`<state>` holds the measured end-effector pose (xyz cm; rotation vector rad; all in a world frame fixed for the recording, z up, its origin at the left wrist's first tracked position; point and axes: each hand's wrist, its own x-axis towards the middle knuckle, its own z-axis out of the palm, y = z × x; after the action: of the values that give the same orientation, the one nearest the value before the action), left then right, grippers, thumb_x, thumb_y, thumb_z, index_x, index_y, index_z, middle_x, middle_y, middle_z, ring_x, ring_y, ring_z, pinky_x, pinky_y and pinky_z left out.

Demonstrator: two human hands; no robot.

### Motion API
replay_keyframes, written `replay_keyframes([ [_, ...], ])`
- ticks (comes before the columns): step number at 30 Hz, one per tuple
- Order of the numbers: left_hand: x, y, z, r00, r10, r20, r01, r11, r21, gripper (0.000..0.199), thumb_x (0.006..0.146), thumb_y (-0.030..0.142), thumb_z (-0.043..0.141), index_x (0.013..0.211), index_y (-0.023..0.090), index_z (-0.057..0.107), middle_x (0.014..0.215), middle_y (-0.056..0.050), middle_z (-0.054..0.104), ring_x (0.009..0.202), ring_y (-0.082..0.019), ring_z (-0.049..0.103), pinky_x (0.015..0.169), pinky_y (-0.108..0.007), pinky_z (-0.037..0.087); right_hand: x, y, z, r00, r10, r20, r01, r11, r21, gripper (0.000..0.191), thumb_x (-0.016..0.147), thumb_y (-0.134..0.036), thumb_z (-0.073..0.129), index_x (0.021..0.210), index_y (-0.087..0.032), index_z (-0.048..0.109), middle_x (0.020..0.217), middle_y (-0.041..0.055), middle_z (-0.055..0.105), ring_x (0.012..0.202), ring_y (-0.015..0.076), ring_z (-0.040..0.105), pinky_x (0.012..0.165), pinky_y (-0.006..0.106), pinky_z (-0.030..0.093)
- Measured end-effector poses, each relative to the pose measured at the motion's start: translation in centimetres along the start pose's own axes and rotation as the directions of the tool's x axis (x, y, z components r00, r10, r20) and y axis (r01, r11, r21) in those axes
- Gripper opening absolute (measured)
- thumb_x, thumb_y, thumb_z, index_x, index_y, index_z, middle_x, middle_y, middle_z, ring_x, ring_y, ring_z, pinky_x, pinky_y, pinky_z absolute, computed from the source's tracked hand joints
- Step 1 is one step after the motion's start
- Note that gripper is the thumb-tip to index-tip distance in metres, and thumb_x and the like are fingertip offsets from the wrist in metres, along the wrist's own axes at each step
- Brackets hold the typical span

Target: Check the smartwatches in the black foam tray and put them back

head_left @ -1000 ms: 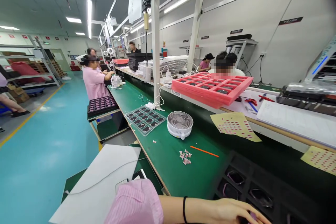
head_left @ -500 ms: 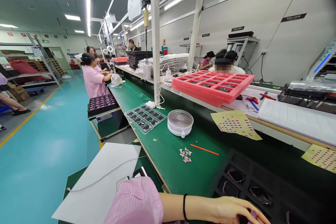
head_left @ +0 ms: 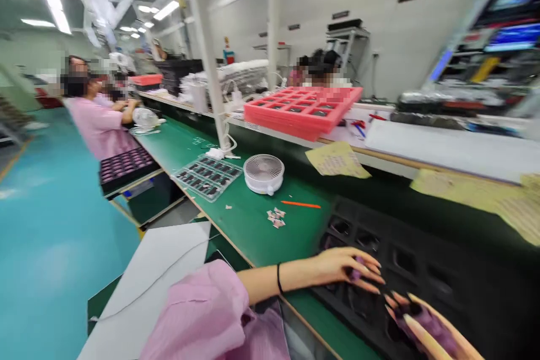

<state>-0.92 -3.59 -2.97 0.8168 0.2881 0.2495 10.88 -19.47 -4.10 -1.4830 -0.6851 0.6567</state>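
Over the black compartment tray (head_left: 405, 236), my left hand (head_left: 346, 268) reaches in from a pink sleeve, its fingers bent around a small purple piece (head_left: 356, 270). At the lower right my right hand (head_left: 426, 323) is curled with a larger purple piece (head_left: 434, 331) in its grasp. The fingertips of both hands come close together above the tray. Dark framed parts (head_left: 340, 226) lie in several compartments. What exactly the purple pieces are is blurred.
A white round fan (head_left: 264, 174), a clear tray of dark parts (head_left: 206, 177), an orange stick (head_left: 301, 204) and small pale pieces (head_left: 276, 217) are on the green bench. A red foam tray (head_left: 295, 115) rests on the shelf. People sit beyond.
The camera view has turned to the right. My right hand has come into view with a purple piece, and more of the black tray shows. My left hand appears further up and left.
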Motion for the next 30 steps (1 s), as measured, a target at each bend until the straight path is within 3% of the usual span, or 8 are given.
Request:
replay_keyframes([
  [3, -0.7, 1.5, 1.5, 0.998, 0.045, -0.033, -0.043, 0.997, 0.063, 0.029, 0.061, 0.01, 0.067, 0.09, 0.013, 0.066, 0.098, -0.008, 0.063, 0.104, -0.025, 0.061, 0.101, -0.051, 0.038, -1.6, -0.6, -1.2, 0.987, 0.097, -0.125, -0.074, 0.981, 0.181, 0.053, 0.057, -0.036, 0.084, 0.104, -0.019, 0.066, 0.098, 0.008, 0.072, 0.089, 0.03, 0.069, 0.08, 0.046, 0.057],
  [6, -0.2, 2.6, 2.8, 0.997, 0.071, 0.023, -0.074, 0.925, 0.372, 0.033, 0.068, 0.01, 0.061, 0.1, 0.017, 0.064, 0.108, -0.007, 0.064, 0.113, -0.023, 0.056, 0.106, -0.044, 0.035, -1.9, -2.3, -2.3, 0.967, 0.079, -0.244, -0.011, 0.963, 0.269, 0.049, 0.054, -0.031, 0.085, 0.098, -0.018, 0.068, 0.091, 0.0082, 0.074, 0.083, 0.0276, 0.071, 0.079, 0.043, 0.058],
  [13, 4.0, 2.0, 6.4, 0.958, 0.142, 0.25, -0.285, 0.354, 0.891, 0.036, 0.079, 0.011, 0.046, 0.114, 0.016, 0.055, 0.123, -0.01, 0.055, 0.118, -0.02, 0.048, 0.109, -0.038, 0.032, -0.9, -4.8, -5.0, 0.961, 0.026, -0.277, 0.066, 0.947, 0.315, 0.046, 0.05, -0.028, 0.088, 0.091, -0.018, 0.07, 0.089, 0.007, 0.075, 0.085, 0.0286, 0.071, 0.087, 0.046, 0.054],
  [18, 5.4, 0.1, 7.0, 0.956, 0.179, 0.232, -0.259, 0.148, 0.954, 0.039, 0.082, 0.01, 0.041, 0.121, 0.012, 0.048, 0.13, -0.016, 0.049, 0.127, -0.022, 0.042, 0.111, -0.042, 0.03, 0.2, -5.0, -5.4, 0.965, -0.007, -0.263, 0.069, 0.971, 0.227, 0.048, 0.048, -0.028, 0.088, 0.091, -0.017, 0.07, 0.09, 0.0082, 0.075, 0.086, 0.0291, 0.071, 0.087, 0.047, 0.054],
  [21, 5.3, 0.3, 7.4, 0.941, 0.157, 0.3, -0.31, 0.042, 0.95, 0.056, 0.079, 0.012, 0.051, 0.133, 0.009, 0.037, 0.144, -0.02, 0.034, 0.14, -0.028, 0.023, 0.114, -0.048, 0.021, 1.0, -5.4, -5.7, 0.97, 0.013, -0.243, 0.034, 0.981, 0.189, 0.049, 0.045, -0.027, 0.088, 0.089, -0.016, 0.07, 0.087, 0.0083, 0.075, 0.083, 0.0274, 0.071, 0.086, 0.046, 0.054],
  [24, 5.2, 1.4, 8.6, 0.859, 0.075, 0.507, -0.511, 0.052, 0.858, 0.077, 0.076, 0.018, 0.061, 0.142, 0.013, 0.024, 0.152, -0.017, 0.023, 0.142, -0.027, 0.018, 0.116, -0.046, 0.019, 1.6, -6.2, -6.4, 0.987, 0.067, -0.143, -0.039, 0.981, 0.19, 0.046, 0.048, -0.027, 0.087, 0.089, -0.015, 0.071, 0.088, 0.0082, 0.075, 0.081, 0.0265, 0.071, 0.084, 0.043, 0.055],
  [27, 5.8, 2.2, 10.0, 0.747, -0.028, 0.665, -0.649, 0.186, 0.737, 0.072, 0.078, 0.026, 0.064, 0.141, 0.016, 0.03, 0.147, -0.014, 0.036, 0.134, -0.022, 0.036, 0.112, -0.038, 0.03, 1.7, -6.9, -7.0, 0.992, 0.125, -0.009, -0.119, 0.961, 0.249, 0.041, 0.052, -0.03, 0.085, 0.089, -0.016, 0.071, 0.087, 0.0078, 0.075, 0.083, 0.0261, 0.072, 0.079, 0.039, 0.057],
  [30, 6.7, 1.9, 10.7, 0.729, -0.006, 0.684, -0.664, 0.236, 0.709, 0.055, 0.077, 0.027, 0.067, 0.127, 0.016, 0.049, 0.131, -0.011, 0.055, 0.119, -0.02, 0.052, 0.103, -0.033, 0.04, 1.6, -6.8, -7.3, 0.989, 0.137, 0.051, -0.146, 0.942, 0.303, 0.037, 0.057, -0.034, 0.082, 0.087, -0.015, 0.071, 0.085, 0.0088, 0.075, 0.084, 0.0248, 0.071, 0.076, 0.036, 0.058],
])
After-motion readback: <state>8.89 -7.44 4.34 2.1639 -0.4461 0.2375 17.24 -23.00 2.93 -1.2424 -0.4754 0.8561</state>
